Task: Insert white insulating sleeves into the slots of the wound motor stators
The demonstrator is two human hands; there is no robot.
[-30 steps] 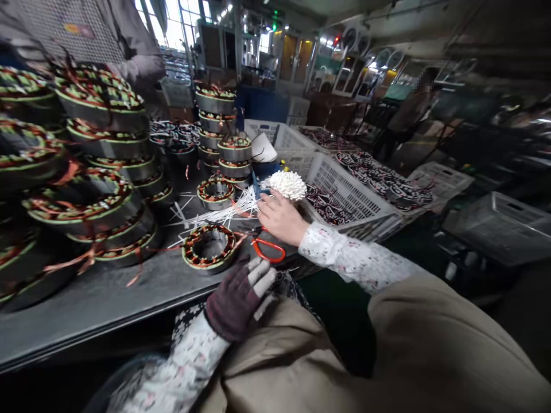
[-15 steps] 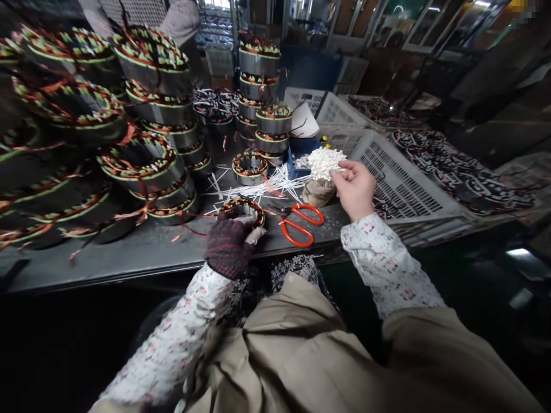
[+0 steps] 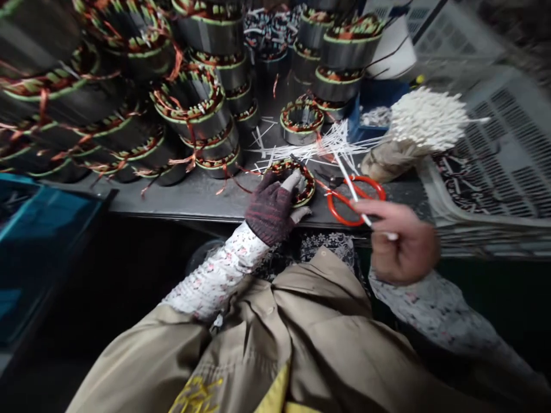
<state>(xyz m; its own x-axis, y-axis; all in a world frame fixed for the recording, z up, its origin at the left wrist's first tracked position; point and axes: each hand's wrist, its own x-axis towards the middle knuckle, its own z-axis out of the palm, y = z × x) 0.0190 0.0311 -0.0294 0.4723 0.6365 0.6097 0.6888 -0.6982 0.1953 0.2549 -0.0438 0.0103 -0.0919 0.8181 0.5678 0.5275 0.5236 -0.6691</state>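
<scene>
My left hand, in a dark knitted glove with pale fingertip covers, grips the near side of a small motor stator wound with copper wire. The stator lies at the bench's front edge, its near side partly hidden by the hand. My bare right hand is closed on a thin white stick, held slanted over orange-handled scissors. The scissors lie on the bench right of the stator. Beyond the right hand leans a bundle of white sticks in a brownish wrap.
Loose white strips lie behind the scissors. Stacked stators crowd the left and back of the bench. A blue bin and a grey perforated crate stand at the right. A teal container is lower left.
My right hand has come away from the white bundle toward me, now with a white stick in it. The left hand stays on the stator. The view has tilted down and turned left.
</scene>
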